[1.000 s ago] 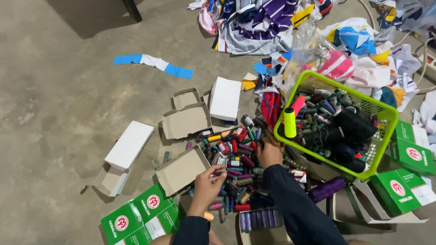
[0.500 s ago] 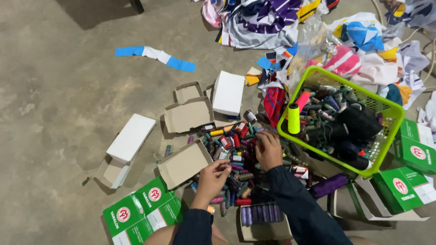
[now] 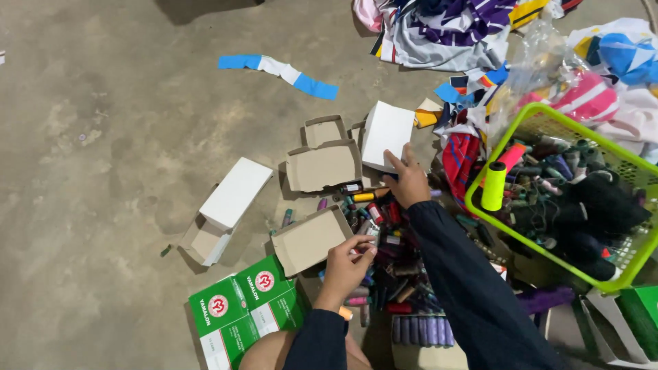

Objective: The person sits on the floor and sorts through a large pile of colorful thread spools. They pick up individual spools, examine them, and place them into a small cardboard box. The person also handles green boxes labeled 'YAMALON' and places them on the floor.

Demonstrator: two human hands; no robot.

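My left hand [image 3: 345, 266] pinches a small thread spool [image 3: 364, 236] at the edge of an open brown cardboard box [image 3: 310, 240]. My right hand [image 3: 408, 179], in a dark sleeve, reaches forward with fingers spread, the fingertips resting on the lower edge of a white box [image 3: 387, 131]. Between both hands lies a heap of small coloured thread spools [image 3: 392, 236] on the concrete floor.
A lime-green basket [image 3: 548, 257] of spools with a yellow-green cone [image 3: 493, 185] stands to the right. Open cardboard boxes [image 3: 325, 163], a white box [image 3: 234, 194], green boxes [image 3: 241, 310], a row of purple spools [image 3: 419, 331], a blue-and-white strip [image 3: 277, 68] and a fabric pile [image 3: 452, 27] surround me.
My right hand has left the spool heap and moved forward onto the white box. My left hand has stayed by the open cardboard box.
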